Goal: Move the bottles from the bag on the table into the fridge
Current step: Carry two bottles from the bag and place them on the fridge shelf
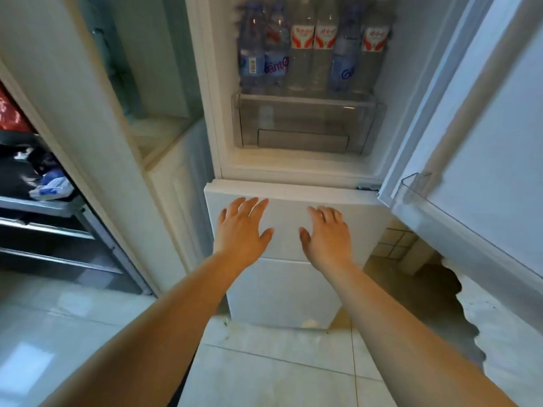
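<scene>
The white fridge [293, 171] stands open in front of me. On its shelf several clear water bottles [311, 51] stand upright in a row, some with blue labels, some with red and white ones. Below them sits a clear drawer [305, 124]. My left hand [241, 230] and my right hand [329, 236] are stretched out side by side before the shut lower fridge door [282, 277], fingers straight and spread, holding nothing. Neither the bag nor the table is in view.
The upper fridge door [484, 136] stands open on the right, with a clear door bin [420, 186]. A white cabinet [164, 186] stands left of the fridge. Further left, a metal rack [53, 207] holds dark items. The floor [279, 371] is pale tile.
</scene>
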